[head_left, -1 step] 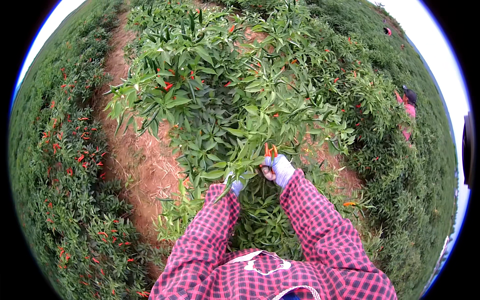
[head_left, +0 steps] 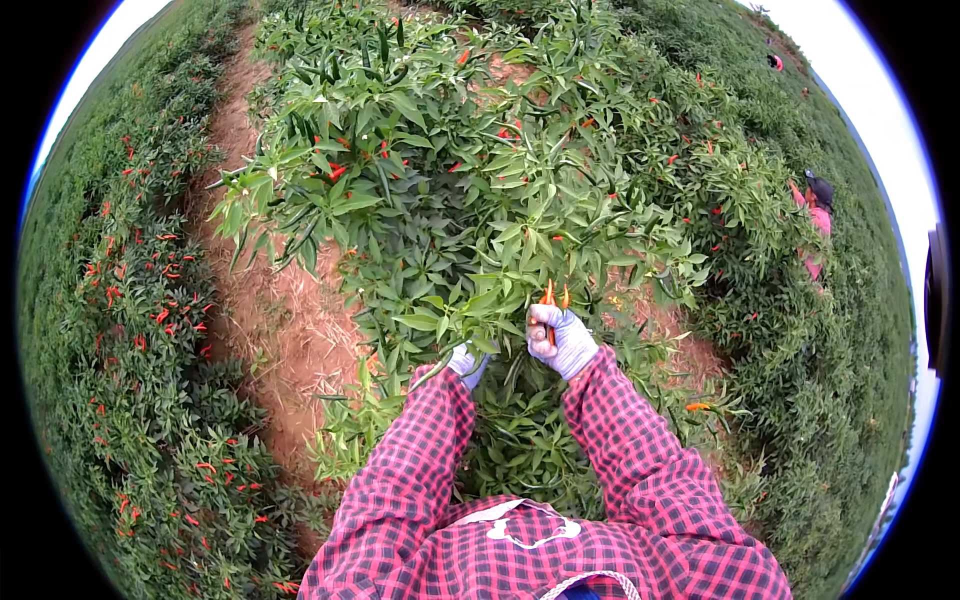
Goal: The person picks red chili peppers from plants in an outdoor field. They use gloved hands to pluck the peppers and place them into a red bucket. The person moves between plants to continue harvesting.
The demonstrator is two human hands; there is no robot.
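My right hand, in a pale fingerless-looking wrap or glove with bare fingertips, is closed around a few orange chili peppers. Their tips stick up above the fist. Just left of it, my left hand, also covered in pale cloth, reaches in at a leafy branch of the chili plant. Leaves hide its fingers, so whether it grips the stem cannot be seen. Green chilies hang among the leaves around both hands, and a small red chili shows a little above the right hand.
More chili plants with red fruit stand in a row at left, beyond a strip of bare reddish soil. Dense plants fill the right side, where a person in pink works among them. An orange chili hangs right of my right forearm.
My right hand has shifted slightly to the right with the chilies and turned, showing more of its curled fingers. The leafy branch between my hands has moved a little.
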